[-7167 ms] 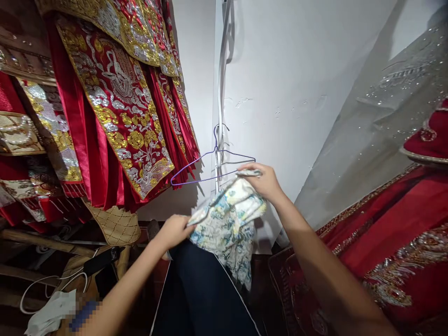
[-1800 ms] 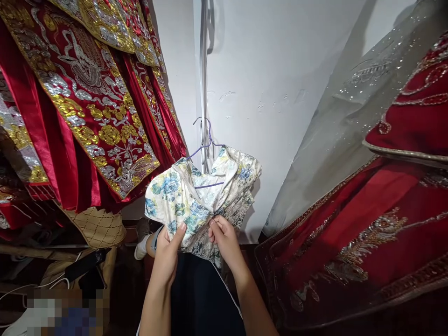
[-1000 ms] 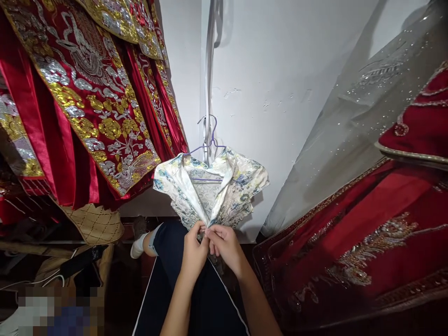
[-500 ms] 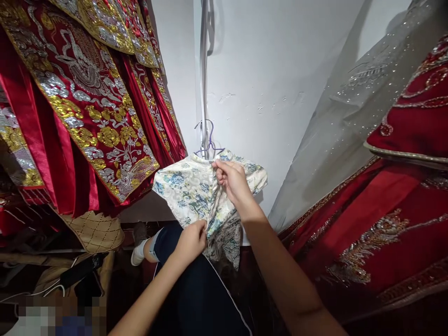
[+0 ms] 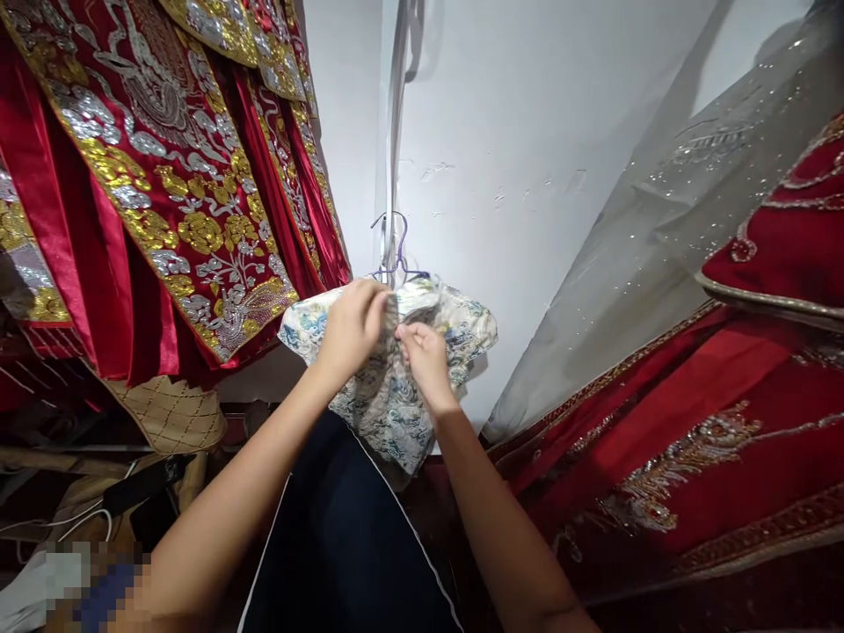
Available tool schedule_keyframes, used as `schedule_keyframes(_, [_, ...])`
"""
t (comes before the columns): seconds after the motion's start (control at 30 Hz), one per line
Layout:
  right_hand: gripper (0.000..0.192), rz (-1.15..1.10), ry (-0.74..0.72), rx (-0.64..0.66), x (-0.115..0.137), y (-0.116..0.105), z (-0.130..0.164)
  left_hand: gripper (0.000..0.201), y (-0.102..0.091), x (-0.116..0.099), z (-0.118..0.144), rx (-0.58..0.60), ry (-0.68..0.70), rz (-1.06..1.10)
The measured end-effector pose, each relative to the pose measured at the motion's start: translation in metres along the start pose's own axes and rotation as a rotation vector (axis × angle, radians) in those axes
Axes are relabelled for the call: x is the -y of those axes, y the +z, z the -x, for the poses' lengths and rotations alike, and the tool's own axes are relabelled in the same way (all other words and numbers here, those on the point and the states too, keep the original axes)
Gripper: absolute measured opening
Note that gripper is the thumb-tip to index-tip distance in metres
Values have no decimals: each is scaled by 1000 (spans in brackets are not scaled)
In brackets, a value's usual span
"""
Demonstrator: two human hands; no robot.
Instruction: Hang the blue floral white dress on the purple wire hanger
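Head view: both hands, left (image 5: 349, 330) and right (image 5: 422, 352), pinch the floral garment (image 5: 389, 396) at its collar, centre frame, hung on the purple wire hanger (image 5: 396, 255). Tug too hard and the thin hook could slip off.

Small garment (image 5: 389, 413): cream ground, blue and green floral print. Hanger (image 5: 397, 251): purple wire. Hanging robes (image 5: 164, 202): deep red satin, gold and silver embroidered flowers. Robe at right (image 5: 692, 413): red, gold beaded trim. Sheer veil (image 5: 665, 237): grey, silver sparkles. Wall (image 5: 514, 114): white. Basket (image 5: 175, 418): tan, diamond lattice.
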State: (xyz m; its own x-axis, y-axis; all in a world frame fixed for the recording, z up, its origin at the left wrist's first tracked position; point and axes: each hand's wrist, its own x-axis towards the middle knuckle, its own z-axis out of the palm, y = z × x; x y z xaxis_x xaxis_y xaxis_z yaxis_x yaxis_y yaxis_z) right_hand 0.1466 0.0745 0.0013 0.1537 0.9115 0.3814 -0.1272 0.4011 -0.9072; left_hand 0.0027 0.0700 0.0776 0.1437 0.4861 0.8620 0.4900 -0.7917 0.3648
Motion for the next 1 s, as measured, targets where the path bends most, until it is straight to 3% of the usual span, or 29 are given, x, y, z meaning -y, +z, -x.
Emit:
schedule_keyframes(0.13, [34, 20, 97, -19, -37, -7, 25, 13, -36, 45, 4, -488, -274, 260])
schedule_keyframes(0.23, [32, -22, 137, 48, -37, -7, 55, 15, -56, 88, 31, -763, -698, 708])
schedule_keyframes(0.3, [30, -31, 149, 98, -33, -5, 75, 22, -50, 104, 64, -756, -1046, 1019])
schedule_keyframes(0.4, [29, -39, 145, 90, -33, -1, 98, 24, -14, 103, 119, -698, -1228, 1192])
schedule_keyframes(0.5, [29, -64, 165, 62, -42, -5, 111, 18, 29, 86, 157, -603, -1240, 1205])
schedule_keyframes(0.6, [32, 12, 207, 96, -48, -17, 114, 12, 49, 68, 164, -499, -1197, 1214])
schedule_keyframes(0.73, [35, 197, 153, 17, -42, -27, 108, 15, 36, 35, 141, -318, -1037, 1241])
schedule_keyframes(0.8, [38, 220, 109, -6, -37, -27, 104, 17, 26, 11, 129, -107, -913, 1168])
schedule_keyframes(0.9, [53, 103, 175, 85, -30, -23, 99, 18, 17, -21, 116, 232, -632, 874])
schedule_keyframes(1.0, [57, -110, 294, 284, -18, -23, 93, 20, 14, -31, 107, 283, -437, 647])
